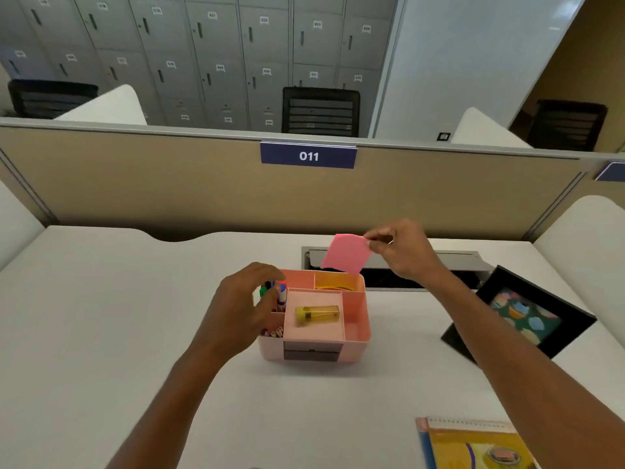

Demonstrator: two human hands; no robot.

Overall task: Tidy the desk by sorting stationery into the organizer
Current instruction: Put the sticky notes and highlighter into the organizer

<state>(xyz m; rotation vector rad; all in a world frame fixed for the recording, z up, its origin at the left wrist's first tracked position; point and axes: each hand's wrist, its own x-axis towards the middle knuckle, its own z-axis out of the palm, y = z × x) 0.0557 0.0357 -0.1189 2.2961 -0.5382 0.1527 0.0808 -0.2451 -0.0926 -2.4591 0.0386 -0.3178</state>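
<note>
A person's right hand point(402, 250), thumb and forefinger pinched on the upper corner of a pink sticky note point(345, 253), holds the sheet in the air. It hangs down and to the left, its lower edge just above the rear rim of the pink organizer point(358, 319). The organizer lies below that hand and nearer the person, so the drop looks set to go downward and inward. The left hand point(243, 306) curls over the markers point(282, 294) in the left compartment; whether it grips them cannot be told. A yellow tube point(317, 314) lies across the centre tray. A picture frame point(521, 316) and a spiral notebook point(473, 445) sit on the worktop point(101, 316) to the right.
</note>
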